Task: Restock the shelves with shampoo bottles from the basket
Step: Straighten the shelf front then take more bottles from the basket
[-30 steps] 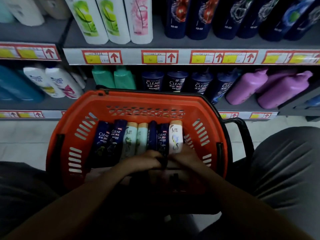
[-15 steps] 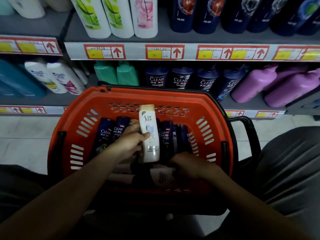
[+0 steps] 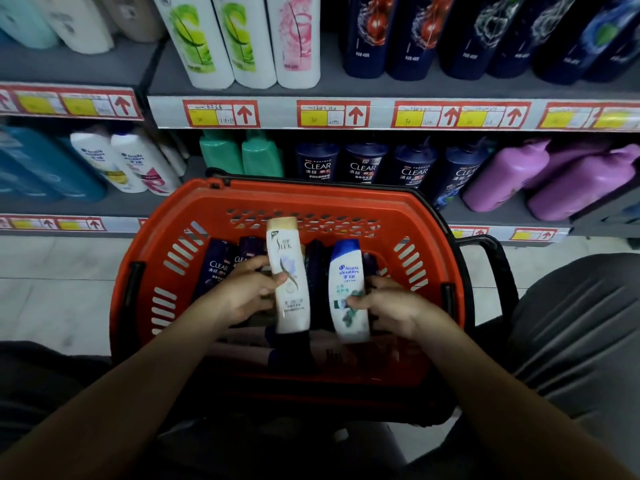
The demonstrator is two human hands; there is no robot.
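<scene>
Sitting in the middle of the red basket (image 3: 420,233), two bottles are held up. The cream bottle (image 3: 288,276) is gripped by the left hand (image 3: 242,292), with fingers curled round its side. The white and blue bottle (image 3: 348,289) is pinched by the right hand (image 3: 391,306). Dark bottles (image 3: 218,268) lie by the basket's left wall. Shelves (image 3: 346,90) of bottles are seen behind.

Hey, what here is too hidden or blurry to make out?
Head view only:
- Price tags: writing too small and blurred.
- Basket bottom: covered by bottles and both forearms.
- Top-shelf bottles: caps cut off by the frame's upper edge.
- Dark bottle between the two held ones: label unreadable.
</scene>
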